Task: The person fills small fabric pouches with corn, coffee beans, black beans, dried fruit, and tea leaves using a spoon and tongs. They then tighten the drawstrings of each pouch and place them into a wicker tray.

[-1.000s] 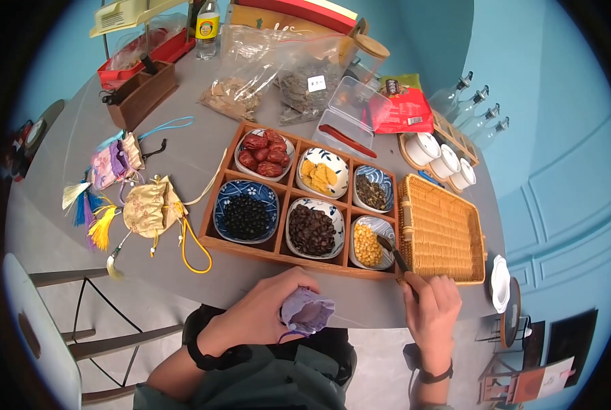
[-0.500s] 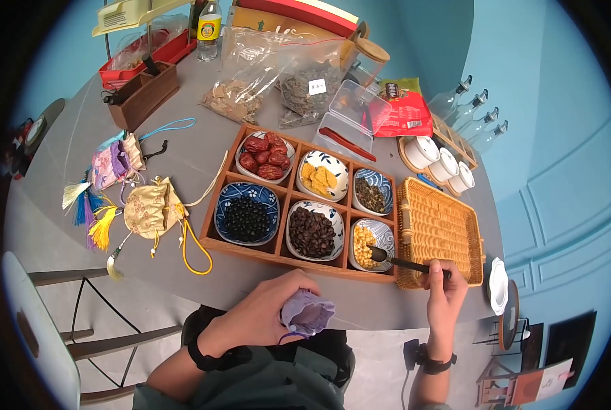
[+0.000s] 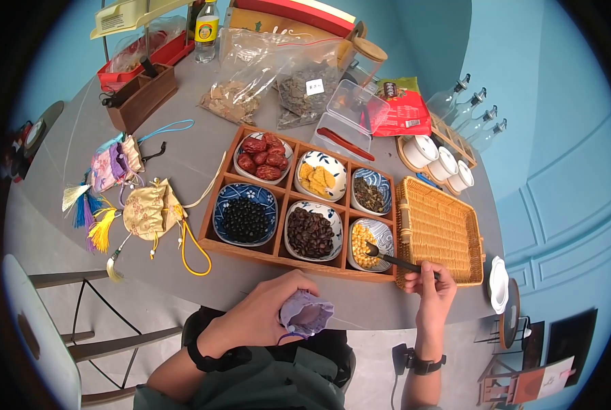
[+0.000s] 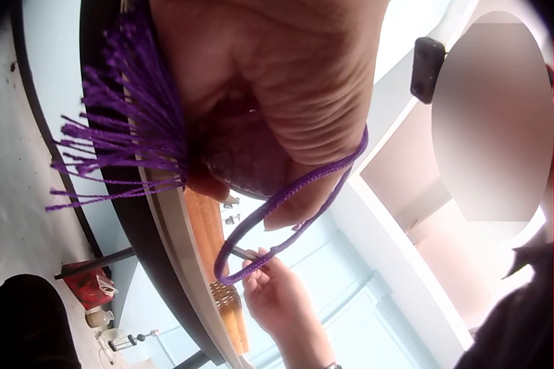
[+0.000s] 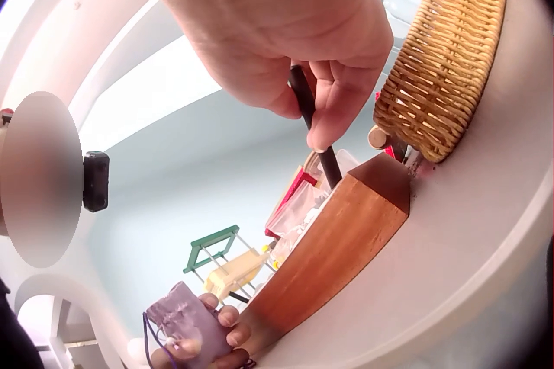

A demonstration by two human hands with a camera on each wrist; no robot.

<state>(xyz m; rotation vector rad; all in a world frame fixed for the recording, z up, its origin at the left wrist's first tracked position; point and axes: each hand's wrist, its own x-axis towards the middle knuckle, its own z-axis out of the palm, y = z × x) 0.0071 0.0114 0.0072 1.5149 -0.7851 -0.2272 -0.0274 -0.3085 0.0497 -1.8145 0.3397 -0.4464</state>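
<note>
My left hand [image 3: 251,311] grips a small purple drawstring pouch [image 3: 307,313] at the table's front edge, its mouth open. In the left wrist view, a purple tassel [image 4: 130,114] and a looped cord [image 4: 286,198] hang beside that hand. With thumb and fingers, my right hand [image 3: 434,294] pinches the handle of a dark spoon [image 3: 402,263]. The spoon's head dips among yellow kernels [image 3: 361,239] in a blue-and-white bowl [image 3: 385,234]. This bowl occupies the front right compartment of a wooden divided box [image 3: 264,256].
Other bowls in the box hold red dates [image 3: 264,157], black beans [image 3: 245,220], dark brown seeds [image 3: 310,232], yellow slices [image 3: 317,179] and dried leaves [image 3: 369,195]. A wicker basket [image 3: 438,229] adjoins it. Fabric pouches [image 3: 148,210] lie left; plastic bags [image 3: 309,89] sit behind.
The right hand swung the spoon handle out to the right, then came slightly left. The spoon's head went from the bowl's right side to the kernels at its left. Left hand and pouch stayed put.
</note>
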